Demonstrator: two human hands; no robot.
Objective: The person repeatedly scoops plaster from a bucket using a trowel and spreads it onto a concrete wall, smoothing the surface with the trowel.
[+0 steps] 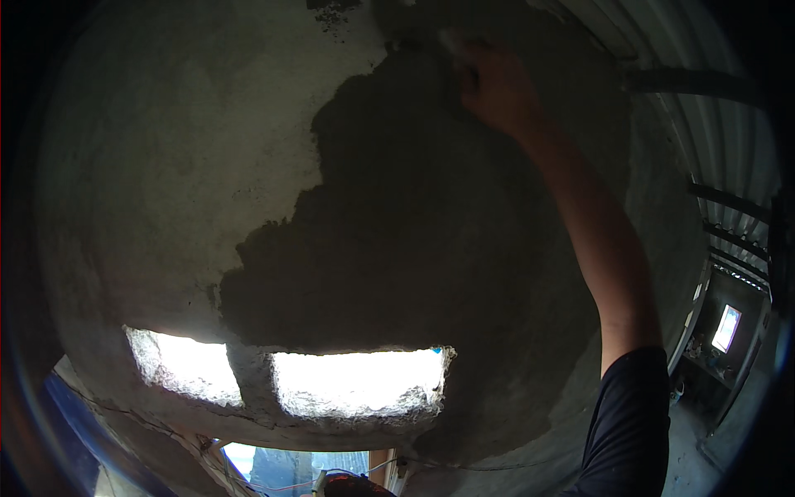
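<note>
My right hand [495, 87] is raised high against the wall, its arm stretched up from a dark sleeve at the lower right. The fingers are closed round something with a pale edge [451, 41], blurred and too dim to name. It is at the upper part of a wide layer of dark, wet-looking plaster [397, 224], which has a ragged left border. Left of that border the wall [199, 149] is lighter and looks dry. My left hand is out of the picture.
Two bright rectangular openings [356, 383] pierce the wall low down. Below them are a window [302, 465], a thin cable and a dark object [356, 486] at the lower edge. A corrugated roof with dark beams [729, 199] runs along the right, above a farther room.
</note>
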